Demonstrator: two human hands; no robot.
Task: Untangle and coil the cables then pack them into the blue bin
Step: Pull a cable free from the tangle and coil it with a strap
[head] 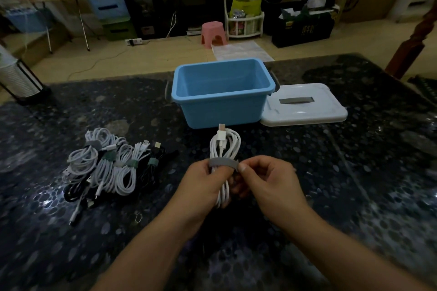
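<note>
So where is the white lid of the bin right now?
In the head view, the flat white plastic lid lies on the dark speckled table, right beside the open blue plastic bin, on its right side.

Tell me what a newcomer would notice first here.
Dead centre, both hands, left and right, hold a coiled white cable with a grey strap around it. Just behind it sits the empty blue bin, its white lid lying to its right. A pile of tied cables lies to the left.
</note>
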